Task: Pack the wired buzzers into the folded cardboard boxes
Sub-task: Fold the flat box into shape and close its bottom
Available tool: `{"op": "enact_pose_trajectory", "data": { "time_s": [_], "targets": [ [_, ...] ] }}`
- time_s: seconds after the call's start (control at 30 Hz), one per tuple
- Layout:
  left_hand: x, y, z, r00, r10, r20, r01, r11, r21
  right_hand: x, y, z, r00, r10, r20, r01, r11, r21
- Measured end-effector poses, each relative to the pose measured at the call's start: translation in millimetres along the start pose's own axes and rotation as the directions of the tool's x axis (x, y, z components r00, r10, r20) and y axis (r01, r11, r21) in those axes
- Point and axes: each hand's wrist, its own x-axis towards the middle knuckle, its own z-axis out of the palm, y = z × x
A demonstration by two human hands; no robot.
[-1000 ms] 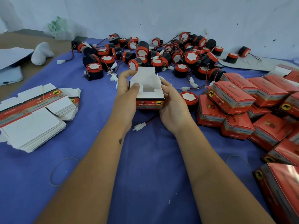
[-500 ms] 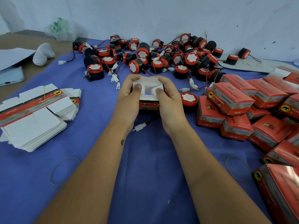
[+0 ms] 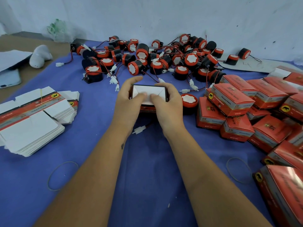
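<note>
Here our left hand (image 3: 129,102) and right hand (image 3: 167,104) grip a small cardboard box (image 3: 148,94), both thumbs pressing its white flaps flat.

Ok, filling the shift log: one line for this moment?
left hand: holds box | right hand: holds box | thumbs press flaps down | loose buzzer beside

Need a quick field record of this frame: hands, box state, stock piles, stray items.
left hand: grips box, thumb on folded flaps
right hand: grips box, thumb on folded flaps
box: flaps folded in, white inner faces up
white connector: on the cloth below the hands
loose buzzers: heap at the far side
lone buzzer: just right of the held box
packed boxes: pile on the right
flat cartons: stack on the left
rubber bands: on blue cloth
</note>
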Motion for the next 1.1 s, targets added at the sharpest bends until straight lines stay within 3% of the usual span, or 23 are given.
{"op": "enact_pose_trajectory", "data": {
  "time_s": [0.07,0.13,0.23,0.27,0.37,0.5,0.57,0.63,0.73,0.8,0.87,0.97,1.03,1.1],
  "targets": [
    [-1,3,-1,0.982,-0.188,-0.018,0.184,0.973,-0.137,-3,1,1,0.998,-0.057,-0.032,0.053,0.993,-0.107],
    [3,5,-3,0.942,-0.329,-0.066,0.327,0.944,-0.031,-3,4,-1,0.991,-0.117,-0.072,0.094,0.96,-0.262],
    [5,4,-6,0.966,-0.252,-0.061,0.259,0.917,0.302,-4,2,-3,0.991,-0.112,-0.079,0.093,0.973,-0.213],
    [4,5,-7,0.972,-0.235,-0.009,0.227,0.927,0.299,-4,1,-5,0.99,-0.116,-0.081,0.103,0.984,-0.148],
    [6,8,-16,0.967,-0.25,0.045,0.247,0.967,0.059,-5,0,-9,0.985,-0.169,-0.039,0.165,0.982,-0.092],
    [15,5,-32,0.953,-0.298,0.058,0.303,0.946,-0.117,-8,0,-8,0.973,-0.196,0.12,0.215,0.96,-0.178],
    [13,1,-34,0.982,-0.186,0.013,0.187,0.98,-0.067,-10,-1,-6,0.967,-0.211,0.14,0.245,0.919,-0.308],
    [9,-4,-36,0.999,-0.02,-0.029,0.022,0.997,0.076,-7,-3,-9,0.957,-0.277,0.084,0.272,0.758,-0.592],
    [10,-9,-36,0.995,0.066,0.074,-0.086,0.946,0.314,2,-4,-24,0.945,-0.328,-0.004,0.094,0.284,-0.954],
    [12,-11,-38,0.995,0.023,0.093,-0.055,0.933,0.357,5,-4,-33,0.976,-0.203,-0.076,-0.064,0.067,-0.996],
    [12,-13,-39,0.999,-0.01,0.053,-0.011,0.921,0.39,5,-3,-37,0.99,-0.117,-0.084,-0.09,-0.051,-0.995],
    [8,-11,-36,0.994,0.098,-0.044,-0.069,0.898,0.434,4,0,-34,0.991,-0.112,0.071,0.068,-0.029,-0.997],
    [6,-9,-35,0.963,0.256,-0.079,-0.194,0.87,0.453,2,2,-30,0.974,-0.121,0.189,0.201,0.09,-0.975],
    [6,-7,-36,0.935,0.339,-0.104,-0.259,0.853,0.452,0,2,-24,0.975,-0.157,0.155,0.185,0.2,-0.962]
  ]
}}
